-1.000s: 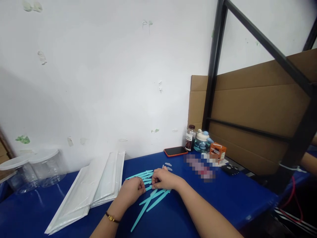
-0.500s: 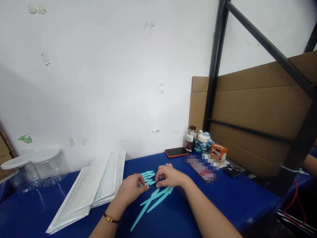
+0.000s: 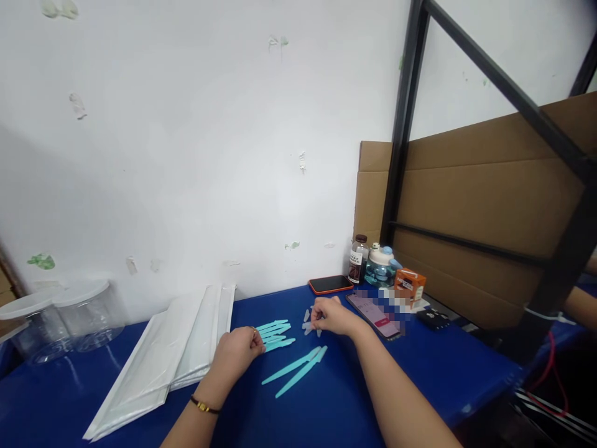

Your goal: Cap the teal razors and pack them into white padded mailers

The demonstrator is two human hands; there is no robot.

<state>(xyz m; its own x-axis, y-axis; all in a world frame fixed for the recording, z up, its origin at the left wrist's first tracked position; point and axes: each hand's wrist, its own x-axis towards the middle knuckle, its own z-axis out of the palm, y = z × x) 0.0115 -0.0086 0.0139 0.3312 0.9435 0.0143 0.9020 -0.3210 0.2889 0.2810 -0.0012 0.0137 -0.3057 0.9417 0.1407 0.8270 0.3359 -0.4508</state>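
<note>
Several turquoise plastic strips (image 3: 275,335) lie fanned on the blue table (image 3: 420,367), and two more turquoise strips (image 3: 298,368) lie apart nearer to me. My left hand (image 3: 237,350) is curled into a loose fist beside the fan, its fingers at the strips' near ends. My right hand (image 3: 332,316) is further back, fingers pinched at some small clear caps (image 3: 308,323) on the table.
White plastic bags (image 3: 172,354) are stacked at left. Clear lidded jars (image 3: 69,314) stand far left. At the back right are a phone (image 3: 330,284), a dark bottle (image 3: 358,258), a blue-white container (image 3: 381,266), an orange box (image 3: 410,285) and a second phone (image 3: 373,311). Cardboard (image 3: 485,205) and a black frame (image 3: 401,124) rise at right.
My right hand has moved away from the left, back and to the right toward the clear caps. My left hand has drawn back slightly. The long strip nearest me is gone from where it lay.
</note>
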